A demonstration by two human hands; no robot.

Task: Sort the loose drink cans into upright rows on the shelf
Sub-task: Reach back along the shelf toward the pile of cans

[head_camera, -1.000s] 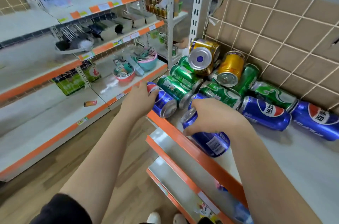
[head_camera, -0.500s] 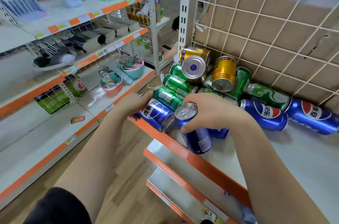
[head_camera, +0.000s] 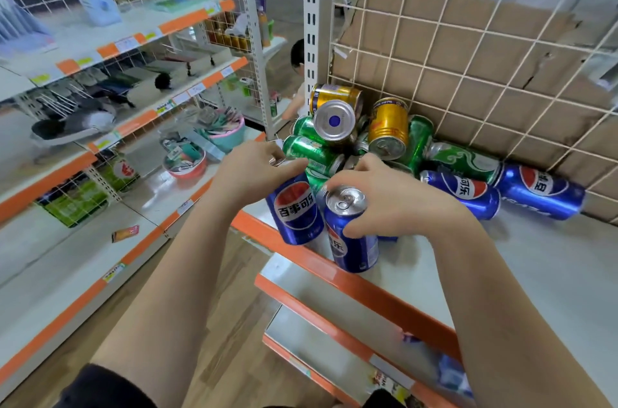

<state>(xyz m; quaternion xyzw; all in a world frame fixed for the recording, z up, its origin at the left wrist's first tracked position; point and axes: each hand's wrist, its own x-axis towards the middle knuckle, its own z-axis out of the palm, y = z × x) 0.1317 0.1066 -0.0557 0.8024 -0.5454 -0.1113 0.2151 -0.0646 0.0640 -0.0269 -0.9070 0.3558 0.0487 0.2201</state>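
Two blue cola cans stand upright at the front left corner of the white shelf (head_camera: 535, 274). My left hand (head_camera: 247, 170) grips the top of the left blue can (head_camera: 296, 210). My right hand (head_camera: 388, 197) holds the right blue can (head_camera: 354, 240) by its upper side. Behind them lies a heap of loose cans: green cans (head_camera: 311, 150), two gold cans (head_camera: 388, 126) and a silver-topped can (head_camera: 334, 120). Two more blue cans (head_camera: 465, 190) (head_camera: 541, 190) lie on their sides along the wire back.
The shelf has an orange front edge (head_camera: 351, 284) with lower shelves beneath. A wire grid backed with cardboard (head_camera: 468, 56) closes the rear. Across the wooden aisle floor (head_camera: 200, 324) stand other shelves with bowls and goods. A person is partly visible behind the upright post (head_camera: 297, 73).
Both blue cans have been tipped from lying on their sides to standing upright at the shelf's front corner, my hands still on them. The camera has moved closer.
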